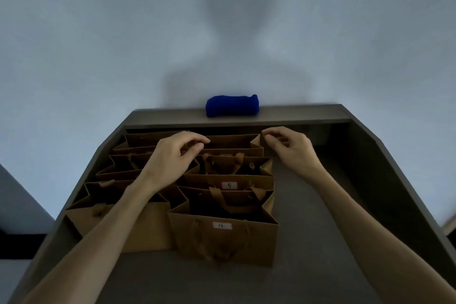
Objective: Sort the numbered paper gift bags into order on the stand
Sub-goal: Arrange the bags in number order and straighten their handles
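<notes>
Now your hands pinch the rearmost bag (pixel 232 141), long axis left-right: left hand (pixel 172 153) mid-rim, right hand (pixel 288 147) at its right corner

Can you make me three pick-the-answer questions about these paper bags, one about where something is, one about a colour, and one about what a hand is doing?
1. Where is the bag marked 4?
A. At the back of the stand
B. Nearest the person, in front of the bag marked 5
C. On the ledge

2. What colour is the cloth bundle on the back ledge?
A. Blue
B. Red
C. Yellow

3. What is the right hand doing?
A. Lying flat on the stand
B. Lifting the bundle
C. Pinching the corner of the back bag

Answers:
1 B: its label sits closest to the camera, with 5 just behind.
2 A: the bundle is deep blue.
3 C: fingertips close on that bag's top right corner, while the left hand curls at its rim.
</notes>
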